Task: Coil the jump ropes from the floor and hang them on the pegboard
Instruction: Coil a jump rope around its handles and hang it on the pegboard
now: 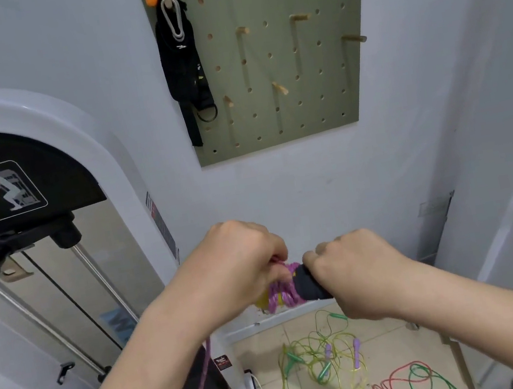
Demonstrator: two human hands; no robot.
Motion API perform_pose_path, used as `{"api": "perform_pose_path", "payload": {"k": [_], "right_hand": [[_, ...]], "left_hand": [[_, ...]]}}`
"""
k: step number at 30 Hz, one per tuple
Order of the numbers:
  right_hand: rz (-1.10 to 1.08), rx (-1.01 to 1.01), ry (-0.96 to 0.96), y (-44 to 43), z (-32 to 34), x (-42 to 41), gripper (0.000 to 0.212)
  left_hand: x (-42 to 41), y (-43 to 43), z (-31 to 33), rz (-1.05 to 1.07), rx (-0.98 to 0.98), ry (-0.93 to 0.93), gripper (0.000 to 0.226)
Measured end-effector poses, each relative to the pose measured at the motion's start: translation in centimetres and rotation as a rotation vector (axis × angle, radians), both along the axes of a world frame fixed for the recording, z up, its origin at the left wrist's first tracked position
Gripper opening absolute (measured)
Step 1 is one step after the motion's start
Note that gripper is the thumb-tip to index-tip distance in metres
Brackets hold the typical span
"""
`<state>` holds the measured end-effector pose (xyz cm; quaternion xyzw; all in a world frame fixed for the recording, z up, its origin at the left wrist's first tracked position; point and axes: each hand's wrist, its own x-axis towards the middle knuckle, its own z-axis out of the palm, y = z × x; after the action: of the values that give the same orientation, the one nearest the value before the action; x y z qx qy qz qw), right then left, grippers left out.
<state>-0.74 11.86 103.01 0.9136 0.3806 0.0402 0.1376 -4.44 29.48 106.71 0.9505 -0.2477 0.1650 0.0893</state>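
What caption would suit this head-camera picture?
Left hand grips coiled purple jump rope, right hand its black handle, below the pegboard.

Setting: small gym or home workout corner. Evidence: white cable weight machine [45,120] bearing an exercise pictogram [1,191] and steel guide rods [96,273]; green pegboard [302,113] with wooden pegs [354,38], black straps [183,71] hanging from one; loose jump ropes [356,350] on tiled floor [386,321]; plain white walls [282,197].
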Motion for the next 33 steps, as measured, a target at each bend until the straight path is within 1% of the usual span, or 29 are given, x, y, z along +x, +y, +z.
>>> {"api": "perform_pose_path", "payload": {"k": [2, 3, 4, 6, 7, 9, 11, 14, 15, 16, 19, 21, 22, 25, 26, 27, 28, 29, 30, 32, 33], "right_hand": [[0.194, -0.004, -0.185, 0.3, -0.2, -0.7, 0.024], [0.249, 0.025, -0.264, 0.3, 0.0, -0.8, 0.024], [0.305, 0.069, -0.33, 0.2, 0.3, -0.9, 0.024], [0.359, 0.142, -0.395, -0.1, 0.5, -0.9, 0.023], [0.384, 0.166, -0.419, -0.3, 0.7, -0.9, 0.022], [0.405, 0.188, -0.453, -0.5, 1.3, -1.0, 0.022], [0.398, 0.219, -0.494, -0.5, 1.6, -1.4, 0.023], [0.418, 0.261, -0.486, -0.5, 1.4, -1.8, 0.019], [0.42, 0.283, -0.482, -0.6, 1.4, -1.7, 0.019], [0.406, 0.311, -0.48, -0.7, 1.4, -1.5, 0.021], [0.349, 0.417, -0.496, -1.0, 1.6, -0.3, 0.036], [0.362, 0.495, -0.517, -1.0, 1.4, 0.4, 0.037], [0.382, 0.544, -0.524, -1.1, 1.2, 0.6, 0.035], [0.424, 0.641, -0.481, -1.2, 0.3, 1.5, 0.032], [0.411, 0.642, -0.441, -1.2, -0.1, 1.7, 0.034], [0.38, 0.643, -0.378, -1.2, -0.6, 1.9, 0.039], [0.335, 0.649, -0.288, -1.2, -1.0, 2.0, 0.044], [0.274, 0.653, -0.183, -1.1, -1.3, 2.1, 0.045], [0.205, 0.647, -0.089, -1.1, -1.5, 2.2, 0.04], [0.094, 0.611, 0.049, -1.0, -1.4, 2.4, 0.017], [0.072, 0.614, 0.114, -1.0, -1.2, 2.4, 0.008]], "left_hand": [[0.6, 0.7, 0.5, -0.008, -0.062, 0.086, 0.02], [0.9, 1.0, 0.6, 0.005, -0.144, 0.164, 0.017], [1.0, 1.4, 0.7, 0.024, -0.269, 0.26, 0.013], [1.2, 2.0, 0.8, 0.041, -0.542, 0.423, 0.01], [1.3, 2.3, 0.6, 0.025, -0.635, 0.467, 0.01], [1.5, 2.6, 0.3, -0.013, -0.762, 0.521, 0.01], [1.8, 2.9, -0.2, -0.024, -0.793, 0.582, 0.014], [1.7, 3.4, -0.5, -0.067, -0.676, 0.768, 0.024], [1.6, 3.5, -0.5, -0.087, -0.691, 0.806, 0.023], [1.5, 3.5, -0.5, -0.085, -0.736, 0.811, 0.024], [1.5, 3.6, -1.4, -0.032, -0.955, 0.72, 0.038], [1.5, 3.4, -2.2, -0.012, -1.077, 0.693, 0.035], [1.3, 3.1, -2.4, -0.013, -1.144, 0.71, 0.033], [1.0, 1.6, -4.2, -0.029, -1.394, 0.812, 0.031], [1.2, 1.0, -5.0, 0.02, -1.539, 0.836, 0.029], [1.5, 0.5, -6.0, 0.097, -1.69, 0.843, 0.033], [1.6, 0.2, -7.0, 0.186, -1.829, 0.825, 0.041], [1.6, 0.1, -7.7, 0.254, -1.936, 0.791, 0.042], [1.5, 0.0, -8.3, 0.272, -1.966, 0.745, 0.034], [1.3, 0.0, -9.0, 0.178, -1.863, 0.677, 0.012], [1.1, 0.1, -9.2, 0.154, -1.802, 0.65, 0.007]]}}
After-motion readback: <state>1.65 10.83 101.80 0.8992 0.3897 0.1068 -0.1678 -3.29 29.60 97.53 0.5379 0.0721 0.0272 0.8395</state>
